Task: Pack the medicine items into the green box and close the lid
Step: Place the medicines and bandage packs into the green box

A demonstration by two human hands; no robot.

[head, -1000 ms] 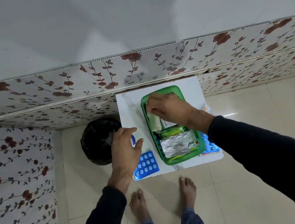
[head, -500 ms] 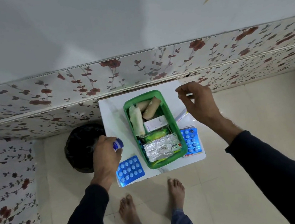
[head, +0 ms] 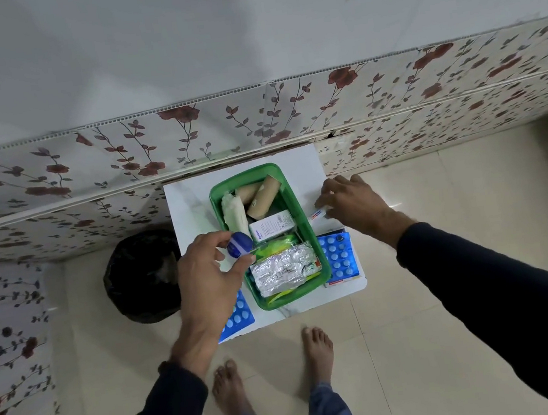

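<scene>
The open green box [head: 289, 184] stands on a small white table [head: 186, 211]. Inside it lie two tan bandage rolls [head: 259, 197], a white gauze pack [head: 234, 214], a white carton [head: 271, 229], a green sachet [head: 275, 244] and a silver foil strip [head: 285, 268]. My left hand [head: 206, 284] holds a small blue jar [head: 239, 244] over the box's left rim. My right hand [head: 351, 203] rests on a white tube [head: 318, 215] lying on the table right of the box; whether it grips the tube is unclear. One blue blister pack [head: 339, 256] lies right of the box, another [head: 237, 317] at its front left.
A black bin [head: 143, 275] sits on the floor left of the table. The floral wall panel [head: 255, 123] runs directly behind the table. My bare feet [head: 313, 344] stand on beige tiles just in front of it. No lid shows.
My left hand lifted the blue jar from the table's left side and carried it right to the box's rim. My right hand left the box and came down on the white tube.
</scene>
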